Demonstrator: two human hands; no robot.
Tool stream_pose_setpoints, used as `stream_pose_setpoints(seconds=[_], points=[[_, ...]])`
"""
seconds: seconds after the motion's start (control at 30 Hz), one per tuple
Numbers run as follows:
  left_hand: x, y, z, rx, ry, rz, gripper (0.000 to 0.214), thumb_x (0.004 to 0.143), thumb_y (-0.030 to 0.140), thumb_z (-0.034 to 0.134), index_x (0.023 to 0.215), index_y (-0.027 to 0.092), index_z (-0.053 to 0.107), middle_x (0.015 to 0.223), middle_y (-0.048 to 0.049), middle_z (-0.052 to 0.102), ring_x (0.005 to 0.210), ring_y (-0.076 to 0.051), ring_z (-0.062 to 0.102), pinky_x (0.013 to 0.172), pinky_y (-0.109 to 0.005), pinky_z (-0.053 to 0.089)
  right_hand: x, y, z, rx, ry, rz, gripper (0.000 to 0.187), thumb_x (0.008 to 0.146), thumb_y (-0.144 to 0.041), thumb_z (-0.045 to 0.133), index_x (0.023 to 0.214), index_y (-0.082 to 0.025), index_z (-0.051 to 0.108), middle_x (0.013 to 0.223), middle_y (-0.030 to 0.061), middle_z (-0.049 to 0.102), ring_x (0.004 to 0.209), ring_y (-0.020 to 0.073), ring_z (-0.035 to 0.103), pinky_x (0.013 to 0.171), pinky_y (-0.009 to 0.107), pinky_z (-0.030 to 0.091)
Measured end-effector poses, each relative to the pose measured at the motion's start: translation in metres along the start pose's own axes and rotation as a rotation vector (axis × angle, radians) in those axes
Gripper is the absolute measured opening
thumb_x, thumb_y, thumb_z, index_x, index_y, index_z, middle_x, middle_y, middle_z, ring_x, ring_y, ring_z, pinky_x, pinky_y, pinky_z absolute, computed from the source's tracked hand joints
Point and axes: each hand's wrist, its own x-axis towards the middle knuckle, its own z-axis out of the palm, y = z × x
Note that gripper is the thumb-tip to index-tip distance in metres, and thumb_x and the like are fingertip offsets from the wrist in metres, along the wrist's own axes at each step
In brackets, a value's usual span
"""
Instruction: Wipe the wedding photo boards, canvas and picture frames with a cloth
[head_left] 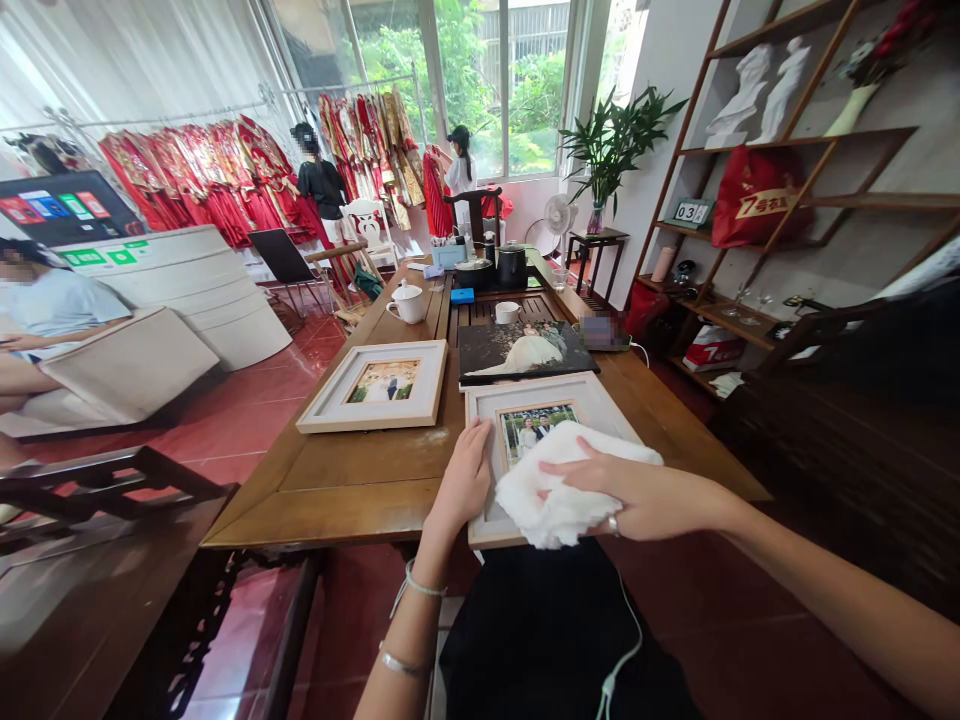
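Note:
A picture frame [597, 402] with a pale wood edge and white mat lies at the table's near edge, a couple's photo inside it. My left hand [471, 465] grips its left side, fingers on the rim. My right hand [630, 488] is closed on a fluffy white cloth [559, 505], which rests on the frame and covers the lower part of the photo. Just behind lies a dark photo panel [480, 348] showing a white gown. Another framed photo [334, 400] lies to the left.
The wooden table [360, 490] also carries a white lidded teapot [407, 302], a white cup [507, 312], a blue box [462, 296] and a black pot [512, 268]. Wooden chairs stand left and right. Shelves line the right wall. Several people are near clothing racks and a sofa.

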Motion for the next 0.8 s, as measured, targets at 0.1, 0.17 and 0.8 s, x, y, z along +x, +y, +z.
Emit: stream_pose_setpoints(seconds=[0.1,0.17,0.8], points=[[-0.001,0.0,0.0,0.0,0.001,0.003,0.051,0.088,0.01,0.029,0.136,0.016,0.044,0.145,-0.0121,0.043,0.142,-0.021,0.027,0.118,-0.047,0.023,-0.024,-0.01,-0.004,-0.001,-0.036,0.063,0.052,0.07,-0.005,0.047,0.114,-0.025,0.066,0.13,0.0043,0.06,0.132,0.0261,0.041,0.115,0.055,0.003],[-0.001,0.0,0.0,-0.003,0.002,0.011,0.051,0.087,0.009,0.03,0.136,0.017,0.044,0.146,-0.0113,0.043,0.142,-0.021,0.027,0.118,-0.046,0.023,-0.033,-0.011,-0.005,-0.078,-0.005,0.134,0.053,0.067,-0.002,0.045,0.108,-0.025,0.068,0.125,0.0046,0.063,0.133,0.027,0.04,0.115,0.055,0.006],[-0.002,0.001,-0.002,-0.003,-0.025,0.026,0.049,0.089,0.012,0.032,0.136,0.018,0.043,0.146,-0.0124,0.042,0.142,-0.023,0.028,0.117,-0.049,0.023,0.08,0.073,-0.021,-0.416,0.339,0.253,0.071,0.069,0.002,0.043,0.136,-0.021,0.047,0.146,0.0106,0.043,0.14,0.0362,0.02,0.1,0.078,0.009]])
